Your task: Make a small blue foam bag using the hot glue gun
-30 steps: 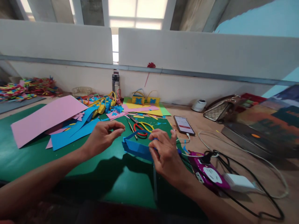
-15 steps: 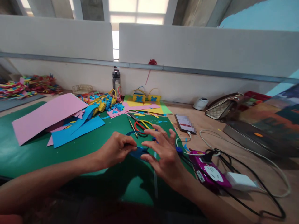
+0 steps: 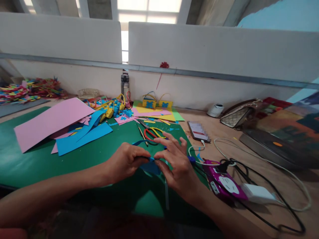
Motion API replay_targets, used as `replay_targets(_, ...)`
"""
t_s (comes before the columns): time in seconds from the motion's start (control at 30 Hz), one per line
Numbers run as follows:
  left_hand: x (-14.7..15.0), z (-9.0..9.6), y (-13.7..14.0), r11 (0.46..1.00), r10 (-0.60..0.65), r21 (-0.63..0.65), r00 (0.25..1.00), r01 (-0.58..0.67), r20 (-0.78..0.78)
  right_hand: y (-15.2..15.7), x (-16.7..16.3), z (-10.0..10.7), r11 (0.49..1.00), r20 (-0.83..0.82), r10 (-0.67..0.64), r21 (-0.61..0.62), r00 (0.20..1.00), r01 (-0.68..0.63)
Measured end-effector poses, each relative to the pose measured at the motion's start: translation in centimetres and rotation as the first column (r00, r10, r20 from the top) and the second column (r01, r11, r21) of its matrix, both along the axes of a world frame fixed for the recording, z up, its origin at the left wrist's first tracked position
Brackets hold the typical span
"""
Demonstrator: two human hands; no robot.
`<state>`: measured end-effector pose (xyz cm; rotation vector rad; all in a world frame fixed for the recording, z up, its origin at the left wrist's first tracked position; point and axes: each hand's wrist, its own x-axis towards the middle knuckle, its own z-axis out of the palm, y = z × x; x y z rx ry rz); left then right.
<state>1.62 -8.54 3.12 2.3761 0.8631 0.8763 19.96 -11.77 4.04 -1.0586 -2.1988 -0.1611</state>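
Observation:
Over the green mat, my left hand (image 3: 124,161) pinches a small blue craft-foam or paper piece (image 3: 151,168) by its left end. Thumb and forefinger of my right hand (image 3: 176,166) close on the same piece at its right side, with the other fingers raised and spread. Between the fingertips its upper edge shows, and the rest hangs below in shadow. A thin blue strip (image 3: 140,142) curves up behind my left hand. Just beyond my hands lie scissors (image 3: 151,132) with red and yellow handles and a pencil-like stick (image 3: 142,133). A translucent stick (image 3: 166,194) shows below my right hand.
Pink sheets (image 3: 54,121) and blue sheets (image 3: 84,141) lie left on the green mat (image 3: 27,166). Small yellow bags (image 3: 149,103) with blue shapes stand at the back. A phone (image 3: 198,131), a purple power strip (image 3: 225,181) and looping cables lie right.
My fingertips have come together on the blue piece. The right thumb and forefinger, apart before, now pinch it, and my left hand has shifted slightly right.

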Motion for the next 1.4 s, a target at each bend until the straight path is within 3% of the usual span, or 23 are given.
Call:
replay_targets(0.27, 0.0, -0.2, 0.0, 0.999, 0.013, 0.032, 1.0, -0.012, -0.029, 0.0, -0.1, -0.2, 0.999, 0.106, 0.011, 0.036, 0.994, -0.015)
replay_targets(0.47, 0.0, -0.1, 0.2, 1.0, 0.008, -0.007, 1.0, -0.009, -0.028, 0.1, 0.1, -0.2, 0.99, 0.152, 0.062, -0.136, 0.986, -0.041)
replay_targets(0.73, -0.6, 0.3, 0.4, 0.995, -0.006, -0.102, 0.997, -0.002, -0.079, 0.7, 0.3, -0.5, 0.996, 0.072, 0.033, -0.087, 0.997, -0.027)
replay_targets(1.0, -0.9, -1.0, 0.7, 0.997, 0.039, 0.077, 0.988, -0.028, -0.15, 0.4, 0.4, 0.0, 0.99, 0.019, -0.012, -0.14, 1.0, 0.015)
replay_targets(1.27, -0.5, -0.2, 0.0, 0.995, 0.002, 0.098, 0.983, 0.016, -0.182, -0.1, -0.4, 0.3, 0.959, -0.046, -0.024, -0.283, 0.999, 0.011)
replay_targets(1.4, -0.2, -0.2, -0.6, 0.996, -0.01, 0.083, 0.992, 0.02, -0.126, -0.2, -0.8, -0.3, 0.975, -0.076, -0.058, -0.219, 0.995, 0.04)
